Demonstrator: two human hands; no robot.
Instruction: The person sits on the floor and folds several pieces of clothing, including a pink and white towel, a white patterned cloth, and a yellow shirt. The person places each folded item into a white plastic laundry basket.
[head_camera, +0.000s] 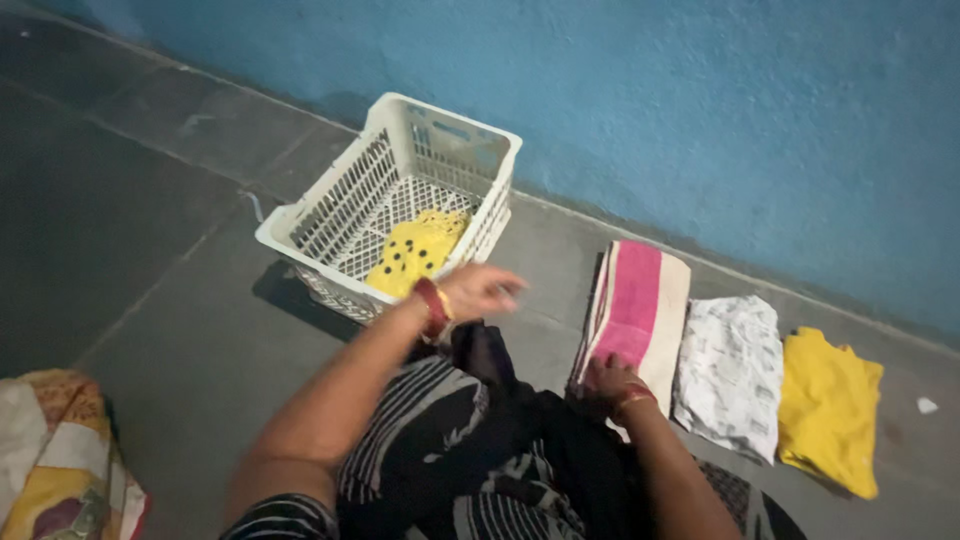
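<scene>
One white basket (400, 190) with one yellow dotted cloth (415, 255) inside, three folded cloths on the floor: pink-striped (640, 300), white printed (730, 370), yellow (830, 410). Left hand (480, 290) hovers blurred, fingers loosely spread, above the black striped garment (450, 440); right hand (610, 385) pinches its dark edge.
</scene>
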